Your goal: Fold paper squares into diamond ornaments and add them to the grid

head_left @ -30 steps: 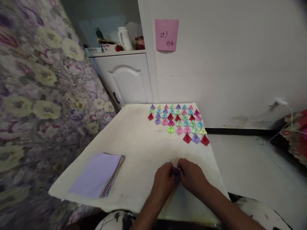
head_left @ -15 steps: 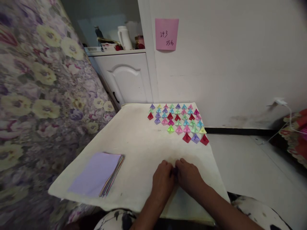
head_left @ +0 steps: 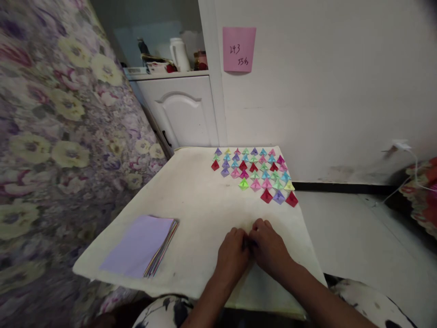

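Dark piece (head_left: pixel 251 243) stays pinched

Your right hand (head_left: pixel 272 246) has lifted slightly over the last half second, while your left hand (head_left: pixel 232 253) hardly shifts. Both close on the piece (its shape is mostly hidden) at the near side of the surface (head_left: pixel 191 200). So it remains in handling, apart from the folded papers (head_left: pixel 256 185) laid in rows.

Cream tabletop (head_left: pixel 198 205), purple-topped paper stack (head_left: pixel 139 246) at near left, rows of colourful folded paper pieces (head_left: pixel 253 167) far right.
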Demonstrator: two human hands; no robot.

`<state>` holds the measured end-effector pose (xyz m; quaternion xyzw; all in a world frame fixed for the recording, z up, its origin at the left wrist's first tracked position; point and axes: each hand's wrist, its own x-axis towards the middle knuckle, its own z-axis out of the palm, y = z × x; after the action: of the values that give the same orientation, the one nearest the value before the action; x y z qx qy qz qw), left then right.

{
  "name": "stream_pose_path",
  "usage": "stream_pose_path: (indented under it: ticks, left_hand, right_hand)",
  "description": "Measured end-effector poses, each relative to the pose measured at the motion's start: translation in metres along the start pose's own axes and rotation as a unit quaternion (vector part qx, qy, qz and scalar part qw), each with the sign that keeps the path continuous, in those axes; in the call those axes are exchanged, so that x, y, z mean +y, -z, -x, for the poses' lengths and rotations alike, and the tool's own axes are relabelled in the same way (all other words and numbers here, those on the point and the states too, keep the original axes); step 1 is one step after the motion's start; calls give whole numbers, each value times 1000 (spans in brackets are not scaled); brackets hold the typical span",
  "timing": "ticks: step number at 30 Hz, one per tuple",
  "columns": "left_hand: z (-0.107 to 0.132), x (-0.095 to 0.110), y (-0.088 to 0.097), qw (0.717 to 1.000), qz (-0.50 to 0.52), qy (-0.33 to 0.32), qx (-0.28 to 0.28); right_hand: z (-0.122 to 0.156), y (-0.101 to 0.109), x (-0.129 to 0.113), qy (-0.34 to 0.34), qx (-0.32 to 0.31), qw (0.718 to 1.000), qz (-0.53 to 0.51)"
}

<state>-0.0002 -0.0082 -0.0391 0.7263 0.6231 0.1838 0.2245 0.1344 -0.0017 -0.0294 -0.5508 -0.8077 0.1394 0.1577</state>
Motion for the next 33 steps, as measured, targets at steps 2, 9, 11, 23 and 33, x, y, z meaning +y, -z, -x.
stream_pose_path:
  ticks: [2,9,11,23,33]
  left_hand:
    - [0,-3,8,1000,20,-1,-6]
    - [3,-14,27,999,51,13,-5]
    - [5,-13,25,998,57,10,-15]
    - [4,-9,16,994,104,4,-16]
    - [5,-12,14,994,110,5,1]
  right_hand:
    - [-1,-1,-1,11,0,1000,1]
    - [0,3,-7,31,3,999,21]
    - [-1,3,-9,27,10,999,29]
    - [-2,-9,-5,33,5,998,48]
    - [0,-5,-6,32,6,998,52]
